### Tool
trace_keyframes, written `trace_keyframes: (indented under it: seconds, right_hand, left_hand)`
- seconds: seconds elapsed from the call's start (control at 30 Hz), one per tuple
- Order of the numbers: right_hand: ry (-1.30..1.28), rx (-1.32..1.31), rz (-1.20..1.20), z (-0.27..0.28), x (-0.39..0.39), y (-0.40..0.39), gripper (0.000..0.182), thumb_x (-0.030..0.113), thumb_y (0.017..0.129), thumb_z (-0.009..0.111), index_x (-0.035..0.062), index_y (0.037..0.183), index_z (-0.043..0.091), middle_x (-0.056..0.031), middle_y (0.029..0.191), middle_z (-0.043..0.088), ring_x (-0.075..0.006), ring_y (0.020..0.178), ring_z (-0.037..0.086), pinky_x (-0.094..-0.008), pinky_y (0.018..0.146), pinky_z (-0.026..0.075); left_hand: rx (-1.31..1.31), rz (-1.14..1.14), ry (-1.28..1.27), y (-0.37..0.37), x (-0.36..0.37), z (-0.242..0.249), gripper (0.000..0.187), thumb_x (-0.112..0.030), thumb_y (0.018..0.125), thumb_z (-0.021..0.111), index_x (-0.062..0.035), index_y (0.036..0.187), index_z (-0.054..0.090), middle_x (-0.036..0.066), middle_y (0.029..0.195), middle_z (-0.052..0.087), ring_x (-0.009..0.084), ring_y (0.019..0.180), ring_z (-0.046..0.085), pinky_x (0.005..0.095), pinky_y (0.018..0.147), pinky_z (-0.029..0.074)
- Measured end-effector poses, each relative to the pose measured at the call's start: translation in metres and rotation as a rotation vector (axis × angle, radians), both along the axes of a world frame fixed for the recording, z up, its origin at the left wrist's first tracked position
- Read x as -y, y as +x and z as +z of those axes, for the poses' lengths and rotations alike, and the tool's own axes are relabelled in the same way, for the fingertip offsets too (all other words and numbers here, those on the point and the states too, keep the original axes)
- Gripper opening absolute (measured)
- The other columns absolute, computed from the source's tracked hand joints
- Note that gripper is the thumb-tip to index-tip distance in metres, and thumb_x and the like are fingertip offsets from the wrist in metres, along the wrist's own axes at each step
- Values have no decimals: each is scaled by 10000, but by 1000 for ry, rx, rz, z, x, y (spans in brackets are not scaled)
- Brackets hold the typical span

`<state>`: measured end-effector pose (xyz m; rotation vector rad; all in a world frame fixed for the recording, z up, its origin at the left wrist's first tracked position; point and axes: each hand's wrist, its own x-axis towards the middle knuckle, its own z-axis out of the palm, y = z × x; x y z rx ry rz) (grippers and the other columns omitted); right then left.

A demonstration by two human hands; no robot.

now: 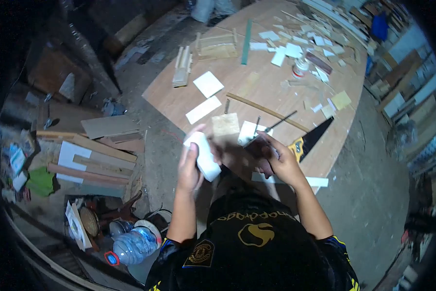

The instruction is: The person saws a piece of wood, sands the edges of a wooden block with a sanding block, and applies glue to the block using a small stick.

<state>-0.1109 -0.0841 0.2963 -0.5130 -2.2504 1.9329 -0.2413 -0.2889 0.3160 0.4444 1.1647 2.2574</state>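
Observation:
My left hand [191,160] is closed round a white block [204,155], held above the near edge of the table. To its right, my right hand [278,157] has its fingers bent round a dark, thin piece [259,150] whose exact shape is hard to make out. Just beyond the hands lie a square of light wood [225,124] and a white piece [249,132] with dark slim tools on it. A handsaw [316,137] with a yellow handle rests right of my right hand.
The wooden table [179,116] bears white offcuts [290,51], a bottle [300,68], a long wooden strip [266,111] and a green strip [246,42]. Boards [94,165] lie at the left. A large water bottle [135,246] stands at the lower left.

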Motion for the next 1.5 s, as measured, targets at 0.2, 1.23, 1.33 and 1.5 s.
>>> trace_keyframes:
  seconds: [0.2,1.23,1.33,1.5]
  right_hand:
    - [-390,173,-51,-127,6,54,479,380,1000,469,42,1338,498,-64,951,636,-120,623,593,-228,519,469]
    - [355,856,-765,-212,-19,-30,839,194,808,648,145,1511,192,-250,1094,636,-394,969,643,-423,859,507]
    - [670,683,-896,-219,7,-24,713,184,831,648,82,1454,317,-187,934,654,-356,834,655,-422,768,523]
    - [184,502,-648,-202,45,-49,504,178,853,658,85,1326,509,-168,1007,656,-274,876,654,-356,790,514]
  left_hand:
    - [21,73,-264,-10,11,-40,415,-380,1017,389,-65,1288,381,125,910,533,199,583,552,327,456,489]
    - [187,-541,-737,-144,-130,-295,262,-188,880,683,14,1045,662,69,905,643,139,803,631,262,690,549]
    - [120,-626,-793,-147,-139,-295,319,-151,899,657,40,1148,601,84,1017,647,189,907,645,332,799,551]
    - [80,-659,-912,-147,-148,-293,303,-257,852,711,-30,1049,670,59,938,653,155,839,629,302,681,560]
